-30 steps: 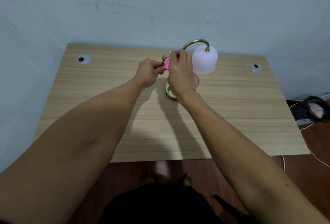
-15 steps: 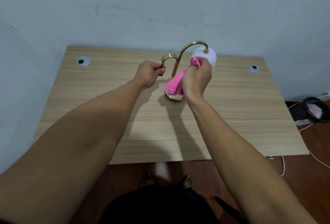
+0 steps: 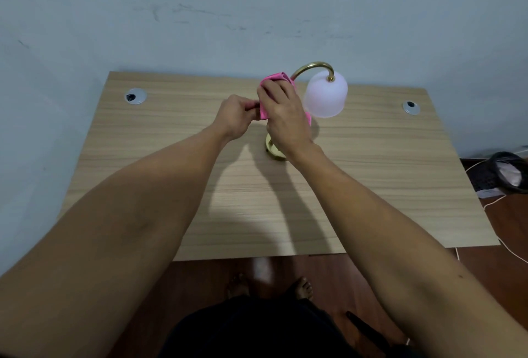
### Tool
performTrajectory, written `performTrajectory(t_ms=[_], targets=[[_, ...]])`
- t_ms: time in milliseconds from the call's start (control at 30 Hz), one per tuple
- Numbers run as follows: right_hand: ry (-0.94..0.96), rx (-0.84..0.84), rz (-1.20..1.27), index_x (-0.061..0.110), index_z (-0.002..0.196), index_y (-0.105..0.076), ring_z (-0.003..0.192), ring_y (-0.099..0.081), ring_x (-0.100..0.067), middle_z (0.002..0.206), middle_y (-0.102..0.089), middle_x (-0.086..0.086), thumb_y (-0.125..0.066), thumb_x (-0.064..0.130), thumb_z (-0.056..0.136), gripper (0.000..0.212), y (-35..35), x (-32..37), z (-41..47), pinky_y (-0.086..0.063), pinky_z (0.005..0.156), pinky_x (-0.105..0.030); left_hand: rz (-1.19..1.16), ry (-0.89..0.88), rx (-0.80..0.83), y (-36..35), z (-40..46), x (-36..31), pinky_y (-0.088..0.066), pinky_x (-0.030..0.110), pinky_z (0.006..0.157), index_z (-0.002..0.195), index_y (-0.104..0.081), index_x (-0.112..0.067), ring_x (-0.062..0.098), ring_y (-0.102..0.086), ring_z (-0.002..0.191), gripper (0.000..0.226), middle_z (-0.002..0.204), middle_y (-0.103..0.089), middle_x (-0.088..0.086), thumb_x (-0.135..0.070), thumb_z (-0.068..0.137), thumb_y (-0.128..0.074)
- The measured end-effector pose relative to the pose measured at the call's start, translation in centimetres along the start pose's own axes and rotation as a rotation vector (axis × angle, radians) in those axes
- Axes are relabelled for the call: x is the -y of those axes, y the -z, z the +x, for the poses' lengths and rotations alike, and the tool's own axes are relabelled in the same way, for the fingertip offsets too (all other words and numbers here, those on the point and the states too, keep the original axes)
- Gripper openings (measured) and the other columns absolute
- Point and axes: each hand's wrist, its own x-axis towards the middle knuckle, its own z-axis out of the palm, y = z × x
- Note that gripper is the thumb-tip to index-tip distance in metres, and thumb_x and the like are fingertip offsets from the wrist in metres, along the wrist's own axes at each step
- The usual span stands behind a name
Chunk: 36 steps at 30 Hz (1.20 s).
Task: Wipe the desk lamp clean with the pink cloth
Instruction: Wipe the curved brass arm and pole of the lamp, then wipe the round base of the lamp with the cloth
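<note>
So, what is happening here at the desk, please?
A person is cleaning a brass desk lamp that stands on a wooden desk. The right hand presses a pink cloth around the upper part of the lamp's stem, beside the white shade. The left hand is closed at the cloth's edge; what it grips is hidden. The round base stays uncovered.

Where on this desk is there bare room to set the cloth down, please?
Bare wood lies left of the left hand toward the left grommet, right of the lamp shade toward the right grommet, and along the near edge. It is crowded at the lamp base, under the right hand.
</note>
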Motion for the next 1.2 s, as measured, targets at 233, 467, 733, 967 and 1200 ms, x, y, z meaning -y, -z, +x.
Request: performTrajectory(t_ms=[233, 467, 733, 967, 1200], targets=[[0.166, 0.183, -0.106, -0.008, 0.106, -0.069, 0.110, -0.050, -0.025, 0.110, -0.069, -0.018, -0.031, -0.003, 0.077, 0.048, 0.9, -1.6, 0.8, -0.038, 0.094, -0.026, -0.006, 0.052, -0.002, -0.1, 0.2, 0.0, -0.036, 0.003, 0.057, 0.085, -0.077, -0.009, -0.017, -0.052, 0.051, 0.018, 0.068, -0.074, -0.001, -0.002, 0.094, -0.062], [0.056, 0.138, -0.194, -0.006, 0.118, -0.064, 0.116, -0.052, -0.033, 0.125, -0.064, -0.018, -0.047, -0.010, 0.079, 0.043, -0.1, -1.1, 0.2, -0.047, 0.099, -0.040, 0.018, 0.033, -0.005, -0.3, 0.3, -0.3, -0.032, 0.005, 0.047, 0.084, -0.073, 0.000, -0.025, -0.039, 0.046, 0.018, 0.082, -0.064, -0.021, -0.002, 0.096, -0.059], [-0.265, -0.018, 0.083, -0.005, 0.141, -0.058, 0.117, -0.056, -0.039, 0.137, -0.058, -0.022, -0.052, -0.021, 0.077, 0.066, 0.8, -0.5, -3.5, -0.047, 0.087, -0.033, -0.019, 0.067, -0.008, 0.1, 0.4, 0.1, -0.041, 0.000, 0.062, 0.102, -0.077, -0.004, -0.013, -0.061, 0.062, 0.015, 0.087, -0.073, 0.008, -0.016, 0.096, -0.070], [-1.033, 0.136, 0.544, 0.012, 0.100, -0.071, 0.090, -0.064, -0.034, 0.095, -0.070, -0.011, -0.040, 0.000, 0.093, 0.034, 0.8, -3.2, -7.5, -0.050, 0.078, -0.041, 0.019, 0.069, 0.019, 0.5, 0.3, -0.3, -0.045, 0.007, 0.076, 0.104, -0.077, -0.010, 0.005, -0.067, 0.081, 0.014, 0.089, -0.074, 0.004, -0.018, 0.098, -0.068], [-1.198, 0.182, 0.661, 0.012, 0.099, -0.068, 0.092, -0.068, -0.033, 0.096, -0.071, -0.011, -0.044, 0.037, 0.103, 0.034, -0.1, -5.4, -8.8, -0.055, 0.088, -0.051, -0.010, 0.093, -0.058, -0.3, 0.0, -0.3, -0.053, 0.018, 0.091, 0.110, -0.077, -0.011, 0.018, -0.074, 0.096, 0.022, 0.094, -0.075, 0.005, -0.025, 0.099, -0.066]])
